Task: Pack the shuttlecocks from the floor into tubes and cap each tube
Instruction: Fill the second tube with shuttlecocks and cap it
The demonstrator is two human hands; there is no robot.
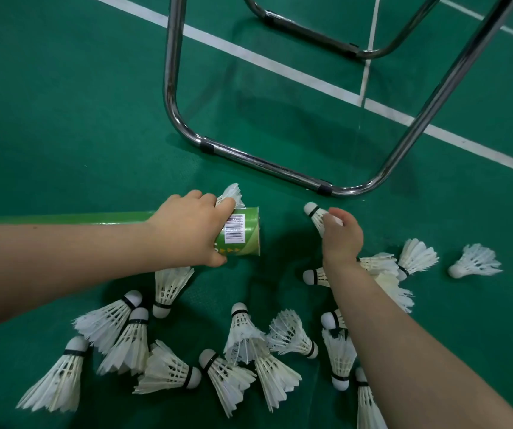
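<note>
Shuttlecocks (168, 289): lay strewn over the green floor (63, 119) beneath both arms. Gripped the green tube (246, 233) near its open end with the curled left hand (190, 230). Pinched one more shuttlecock (313, 211) in the right hand (342, 236), cork toward the tube's mouth, near the chrome frame (264, 164).

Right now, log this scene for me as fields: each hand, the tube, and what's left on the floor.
left hand: grips the green tube near its open end
right hand: holds a shuttlecock, cork pointing toward the tube
tube mouth: uncapped, facing the right hand; no cap in view
unpacked: many loose shuttlecocks on the green court floor
behind: chrome frame standing on the floor
task state: packing under way, much left
</note>
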